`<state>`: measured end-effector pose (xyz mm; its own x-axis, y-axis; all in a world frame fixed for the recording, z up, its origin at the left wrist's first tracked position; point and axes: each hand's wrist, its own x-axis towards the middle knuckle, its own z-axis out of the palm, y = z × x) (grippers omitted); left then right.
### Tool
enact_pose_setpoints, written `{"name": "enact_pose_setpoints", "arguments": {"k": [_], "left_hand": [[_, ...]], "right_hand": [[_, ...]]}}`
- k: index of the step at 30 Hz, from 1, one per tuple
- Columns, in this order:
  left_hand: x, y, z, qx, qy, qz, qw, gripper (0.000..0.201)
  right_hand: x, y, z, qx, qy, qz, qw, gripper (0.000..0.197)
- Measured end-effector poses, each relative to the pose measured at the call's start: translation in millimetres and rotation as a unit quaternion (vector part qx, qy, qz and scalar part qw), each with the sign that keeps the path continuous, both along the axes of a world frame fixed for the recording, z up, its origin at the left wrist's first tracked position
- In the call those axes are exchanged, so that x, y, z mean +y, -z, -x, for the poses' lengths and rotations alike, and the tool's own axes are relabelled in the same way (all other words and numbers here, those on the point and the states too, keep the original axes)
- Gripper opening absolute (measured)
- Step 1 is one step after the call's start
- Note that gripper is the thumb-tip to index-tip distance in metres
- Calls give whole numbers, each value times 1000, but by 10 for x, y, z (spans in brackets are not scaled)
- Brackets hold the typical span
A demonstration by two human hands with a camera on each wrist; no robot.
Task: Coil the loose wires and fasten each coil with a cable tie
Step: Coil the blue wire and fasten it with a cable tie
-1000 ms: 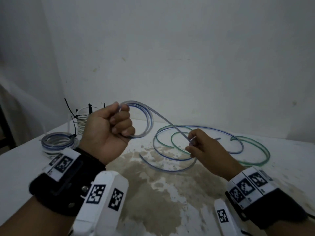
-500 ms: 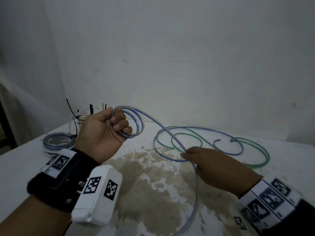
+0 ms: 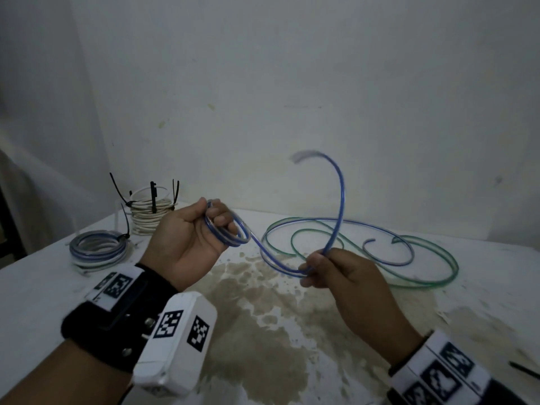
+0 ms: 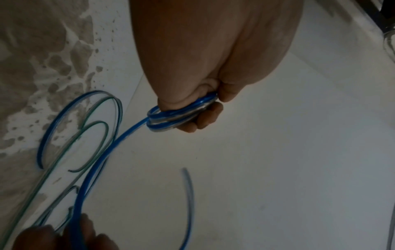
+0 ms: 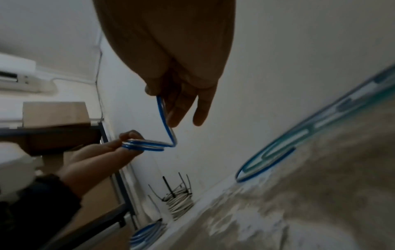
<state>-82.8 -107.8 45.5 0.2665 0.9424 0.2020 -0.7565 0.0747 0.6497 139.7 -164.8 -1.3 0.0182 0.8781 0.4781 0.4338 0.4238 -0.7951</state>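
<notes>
Change: since half a second ago the free tail of the blue wire (image 3: 340,197), then trailing down toward the near table edge, has been swung up and now arcs above the right hand (image 3: 347,270); its tip is blurred. The hand has been turned so its knuckles face away.
Left hand: the left hand (image 3: 187,241) is curled round a small coil (image 3: 226,233) of blue loops, held in the air above the stain (image 3: 263,331) on the table (image 3: 38,302); in the left wrist view the loops are clamped between thumb and fingers.
Right hand: the wire is pinched a short way along from the coil, above the far edge of the stain.
Wire location: one run sags from coil to right hand; the rest rises beyond it.
Handling (judged): light, springy, smooth-jacketed; it holds its curve, so the loops would probably spring open if released. It is best taken at the stacked loops, with the feed pinched close to the coil.
Remaining: a short tail is left to wind; no tie is fitted yet.
Surroundings: a loose green wire (image 3: 423,283) and a second blue length (image 3: 404,260) lie beyond the stain; left of it, a tied blue-and-white coil (image 3: 96,249) and a white coil (image 3: 149,213) with black ties upright.
Obstruction: the tail may snag the loose wires below.
</notes>
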Motion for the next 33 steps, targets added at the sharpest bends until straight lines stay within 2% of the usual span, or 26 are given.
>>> {"name": "enact_pose_setpoints", "arguments": {"k": [1,3,7,9,11,13,15,18,21,24,26,28,30,31,33], "left_hand": [[-9,8,-37,7,-2,3,1000,28],[-35,41,-129,52,-6,3,999,25],[-143,146,-384,198,-44,-17,979,22],[-211,184,-495,296,-76,-43,951,26],[-267,221,-565,406,-107,-78,904,29],[-327,234,-619,476,-113,-128,863,32],[-374,236,-667,484,-88,-155,857,35],[-362,282,-693,469,-24,-134,872,43],[-346,345,-691,429,21,-94,898,41],[-365,338,-715,366,66,-68,926,48],[-371,322,-736,357,79,-76,927,48],[-363,311,-741,380,75,-87,918,40],[-349,293,-722,391,85,-85,913,35],[-343,279,-710,393,97,-80,911,33],[-336,237,-698,392,128,-69,908,32]], "right_hand": [[-18,-1,35,7,0,10,1000,24],[-50,-30,89,-35,-10,13,999,25],[-105,-194,198,-111,-67,19,991,28],[-116,-282,227,-117,-81,9,990,28],[-108,-358,246,-119,-95,16,988,27],[-88,-411,255,-126,-95,29,987,32],[-58,-441,239,-142,-69,27,987,39],[-9,-460,178,-126,-27,24,991,44],[14,-438,157,-103,-13,34,994,49],[29,-413,139,-94,7,37,995,50],[42,-397,123,-90,25,45,995,49],[82,-357,98,-106,44,41,993,49],[119,-296,69,-158,92,2,983,45],[118,-277,56,-181,117,-53,975,37],[98,-284,24,-185,91,-142,968,16]]}}
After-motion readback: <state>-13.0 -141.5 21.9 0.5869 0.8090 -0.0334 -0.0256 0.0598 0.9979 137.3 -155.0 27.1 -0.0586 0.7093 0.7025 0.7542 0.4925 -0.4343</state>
